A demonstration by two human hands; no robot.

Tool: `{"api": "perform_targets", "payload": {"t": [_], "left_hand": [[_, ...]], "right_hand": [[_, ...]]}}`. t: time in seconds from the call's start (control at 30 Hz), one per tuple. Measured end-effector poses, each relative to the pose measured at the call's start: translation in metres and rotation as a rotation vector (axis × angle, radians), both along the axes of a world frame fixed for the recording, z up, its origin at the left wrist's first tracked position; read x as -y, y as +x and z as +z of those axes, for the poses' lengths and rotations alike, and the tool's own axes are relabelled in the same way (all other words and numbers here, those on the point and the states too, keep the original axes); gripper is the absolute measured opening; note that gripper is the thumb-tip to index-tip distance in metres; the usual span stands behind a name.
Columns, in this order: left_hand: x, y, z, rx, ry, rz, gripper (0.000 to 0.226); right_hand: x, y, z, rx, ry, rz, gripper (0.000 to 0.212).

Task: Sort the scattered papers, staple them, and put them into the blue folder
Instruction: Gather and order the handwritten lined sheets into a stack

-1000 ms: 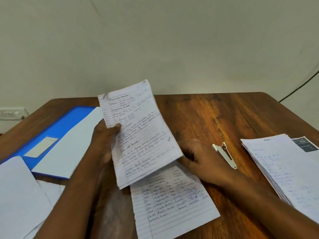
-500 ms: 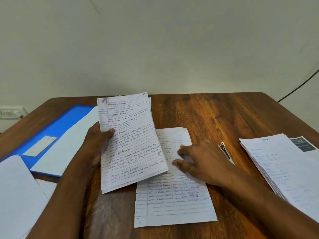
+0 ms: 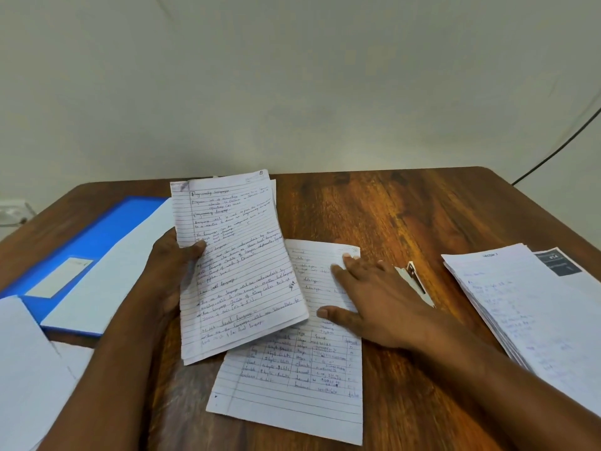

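Gripping lined sheaf [image 3: 237, 265] w/ left hand [image 3: 169, 271] thumb on front, right hand [image 3: 374, 304] fingers [image 3: 341, 275] spread flat on table sheet [image 3: 302, 369]

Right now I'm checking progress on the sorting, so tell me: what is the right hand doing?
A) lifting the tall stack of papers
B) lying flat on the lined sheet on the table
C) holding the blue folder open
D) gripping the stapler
B: the right hand lies with straight fingers on the lined sheet on the table, while the stapler sits untouched just beyond it.
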State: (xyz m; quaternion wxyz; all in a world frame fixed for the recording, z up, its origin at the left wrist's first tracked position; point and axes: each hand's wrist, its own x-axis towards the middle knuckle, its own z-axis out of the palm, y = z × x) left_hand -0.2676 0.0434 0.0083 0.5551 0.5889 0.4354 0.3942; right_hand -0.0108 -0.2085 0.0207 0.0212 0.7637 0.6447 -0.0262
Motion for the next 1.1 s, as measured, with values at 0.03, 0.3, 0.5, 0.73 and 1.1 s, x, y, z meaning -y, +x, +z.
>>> {"api": "perform_targets", "payload": {"t": [0.03, 0.3, 0.5, 0.73, 1.1], "left_hand": [[0.000, 0.000, 0.000, 0.004, 0.001, -0.001, 0.034], [-0.004, 0.000, -0.002, 0.025, -0.003, -0.004, 0.037], [-0.002, 0.002, -0.003, 0.024, 0.008, -0.036, 0.037], [0.007, 0.007, 0.004, 0.002, 0.009, -0.065, 0.037], [0.009, 0.006, -0.001, -0.019, -0.071, -0.304, 0.044]], "right_hand": [[0.000, -0.001, 0.001, 0.009, -0.012, 0.002, 0.106], [-0.001, -0.008, 0.000, 0.054, -0.027, -0.007, 0.104], [-0.001, -0.007, 0.002, 0.041, 0.002, -0.014, 0.102], [-0.001, 0.001, 0.012, 0.051, 0.214, -0.010, 0.067], [-0.006, 0.021, 0.005, -0.264, 0.352, -0.106, 0.049]]}}
